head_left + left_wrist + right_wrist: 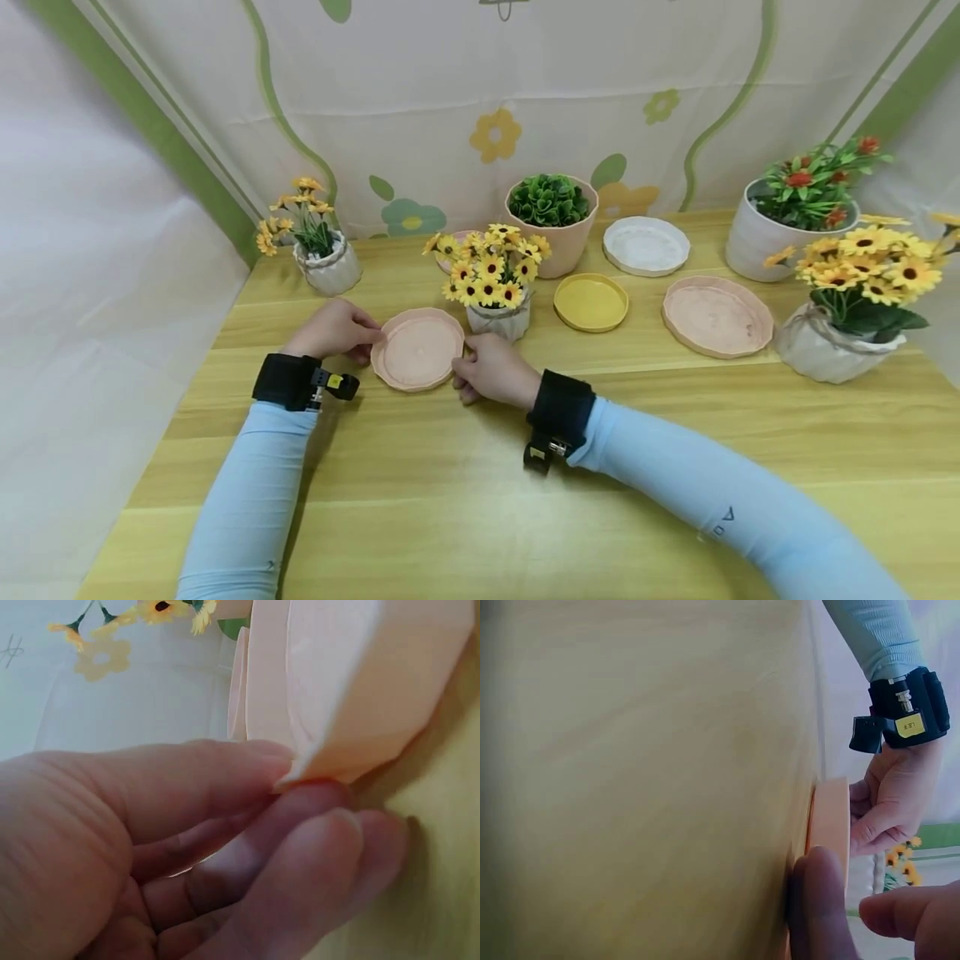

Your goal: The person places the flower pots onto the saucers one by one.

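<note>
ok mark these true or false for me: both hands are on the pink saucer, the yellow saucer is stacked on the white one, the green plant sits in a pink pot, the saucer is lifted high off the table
1. Both hands are on the pink saucer: true. The left hand holds its left rim, the right hand its right rim.
2. The yellow saucer is stacked on the white saucer: false. They lie apart on the table.
3. The green plant sits in a pink pot: true.
4. The pink saucer is lifted high off the table: false. It lies at table level.
</note>
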`<action>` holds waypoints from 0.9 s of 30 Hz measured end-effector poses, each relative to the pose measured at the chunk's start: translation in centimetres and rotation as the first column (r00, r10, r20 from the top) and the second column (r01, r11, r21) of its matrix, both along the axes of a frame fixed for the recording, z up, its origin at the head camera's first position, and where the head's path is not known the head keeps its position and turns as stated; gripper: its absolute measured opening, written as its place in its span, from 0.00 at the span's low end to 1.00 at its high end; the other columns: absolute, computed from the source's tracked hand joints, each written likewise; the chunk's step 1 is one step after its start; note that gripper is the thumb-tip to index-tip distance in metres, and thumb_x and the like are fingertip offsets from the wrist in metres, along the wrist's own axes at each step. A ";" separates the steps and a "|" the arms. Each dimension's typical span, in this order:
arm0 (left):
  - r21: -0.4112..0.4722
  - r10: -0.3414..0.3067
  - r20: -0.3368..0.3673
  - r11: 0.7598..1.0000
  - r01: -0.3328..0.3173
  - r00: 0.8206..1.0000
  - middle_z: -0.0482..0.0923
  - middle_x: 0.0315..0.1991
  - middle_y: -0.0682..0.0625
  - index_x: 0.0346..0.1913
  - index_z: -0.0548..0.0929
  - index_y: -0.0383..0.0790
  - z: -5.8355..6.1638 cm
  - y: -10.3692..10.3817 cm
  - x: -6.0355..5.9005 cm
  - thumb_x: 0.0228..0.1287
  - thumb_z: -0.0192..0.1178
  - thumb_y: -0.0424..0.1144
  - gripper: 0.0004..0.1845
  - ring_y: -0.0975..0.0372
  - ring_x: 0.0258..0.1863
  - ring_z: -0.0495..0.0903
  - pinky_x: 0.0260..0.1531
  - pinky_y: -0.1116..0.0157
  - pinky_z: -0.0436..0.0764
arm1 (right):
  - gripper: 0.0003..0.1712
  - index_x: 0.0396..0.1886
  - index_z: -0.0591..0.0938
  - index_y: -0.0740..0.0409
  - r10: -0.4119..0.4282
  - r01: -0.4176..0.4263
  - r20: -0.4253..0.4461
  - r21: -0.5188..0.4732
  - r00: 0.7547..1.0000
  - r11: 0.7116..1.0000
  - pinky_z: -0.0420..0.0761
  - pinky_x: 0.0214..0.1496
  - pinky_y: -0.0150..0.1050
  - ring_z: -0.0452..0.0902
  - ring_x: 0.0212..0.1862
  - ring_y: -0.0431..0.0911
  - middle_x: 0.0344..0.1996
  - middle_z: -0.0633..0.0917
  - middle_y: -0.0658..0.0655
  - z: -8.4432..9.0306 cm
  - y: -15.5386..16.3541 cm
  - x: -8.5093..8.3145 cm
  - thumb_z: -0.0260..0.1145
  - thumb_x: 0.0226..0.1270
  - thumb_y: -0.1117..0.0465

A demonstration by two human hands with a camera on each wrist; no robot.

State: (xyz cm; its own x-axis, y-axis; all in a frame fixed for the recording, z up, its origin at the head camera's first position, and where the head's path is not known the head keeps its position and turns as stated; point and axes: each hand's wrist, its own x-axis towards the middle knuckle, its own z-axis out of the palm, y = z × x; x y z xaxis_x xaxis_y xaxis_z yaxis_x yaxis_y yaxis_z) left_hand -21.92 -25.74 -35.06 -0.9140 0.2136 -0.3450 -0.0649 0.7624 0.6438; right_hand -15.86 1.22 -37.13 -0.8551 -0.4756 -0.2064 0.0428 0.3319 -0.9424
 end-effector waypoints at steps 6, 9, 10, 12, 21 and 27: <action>-0.010 0.034 -0.023 0.999 -0.035 0.999 0.82 0.26 0.45 0.43 0.83 0.33 -0.1 -0.7 -0.1 0.61 0.60 0.41 0.14 0.57 0.24 0.82 0.26 0.62 0.82 | 0.21 0.60 0.65 0.70 -0.070 0.083 0.168 -0.075 0.983 0.994 0.82 0.31 0.41 0.82 0.26 0.51 0.32 0.82 0.68 0.3 -1.9 -0.7 0.51 0.69 0.68; -0.019 0.039 -0.040 0.999 -0.040 0.998 0.82 0.26 0.45 0.43 0.83 0.33 0.0 -1.0 -0.2 0.62 0.60 0.41 0.14 0.57 0.24 0.82 0.25 0.62 0.82 | 0.17 0.56 0.67 0.69 -0.107 0.124 0.204 -0.072 0.973 0.990 0.82 0.31 0.41 0.82 0.26 0.51 0.32 0.81 0.68 0.4 -2.7 -1.0 0.50 0.70 0.67; -0.020 0.036 -0.046 0.999 -0.037 0.998 0.82 0.26 0.45 0.43 0.83 0.33 0.0 -1.1 -0.2 0.62 0.59 0.40 0.14 0.57 0.24 0.82 0.25 0.62 0.82 | 0.17 0.56 0.67 0.69 -0.121 0.137 0.207 -0.065 0.971 0.989 0.82 0.30 0.41 0.82 0.26 0.51 0.32 0.80 0.68 0.4 -3.0 -1.1 0.50 0.70 0.68; -0.020 0.047 -0.054 0.999 -0.048 0.997 0.82 0.26 0.45 0.43 0.83 0.33 0.0 -1.2 -0.2 0.62 0.59 0.40 0.13 0.57 0.23 0.82 0.25 0.62 0.81 | 0.17 0.56 0.68 0.68 -0.140 0.151 0.193 -0.040 0.971 0.988 0.82 0.29 0.41 0.82 0.25 0.51 0.30 0.80 0.66 0.5 -3.5 -1.2 0.50 0.69 0.68; 0.002 0.093 -0.084 0.996 -0.094 0.992 0.82 0.26 0.44 0.46 0.81 0.31 -0.2 -1.4 -0.4 0.65 0.56 0.38 0.14 0.57 0.24 0.82 0.27 0.62 0.81 | 0.29 0.67 0.62 0.55 -0.199 0.201 0.144 0.002 0.969 0.980 0.81 0.28 0.39 0.81 0.27 0.51 0.26 0.80 0.61 0.3 -4.1 -2.4 0.51 0.67 0.69; 0.012 0.146 -0.126 0.989 -0.146 0.981 0.82 0.33 0.40 0.47 0.80 0.30 -0.1 -1.3 -0.5 0.65 0.56 0.38 0.14 0.57 0.25 0.83 0.28 0.61 0.81 | 0.29 0.68 0.62 0.57 -0.227 0.234 0.121 -0.043 0.966 0.971 0.80 0.31 0.37 0.81 0.32 0.49 0.31 0.79 0.61 0.2 -4.5 -2.8 0.50 0.68 0.68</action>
State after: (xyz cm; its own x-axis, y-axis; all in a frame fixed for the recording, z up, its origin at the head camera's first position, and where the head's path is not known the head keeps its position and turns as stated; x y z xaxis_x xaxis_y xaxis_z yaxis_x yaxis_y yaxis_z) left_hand -22.43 -27.01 -35.16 -0.9716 0.0754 -0.2242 -0.0934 0.7487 0.6563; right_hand -18.64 -3.24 -36.97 -0.9154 -0.2820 -0.2873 0.2202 0.2464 -0.9438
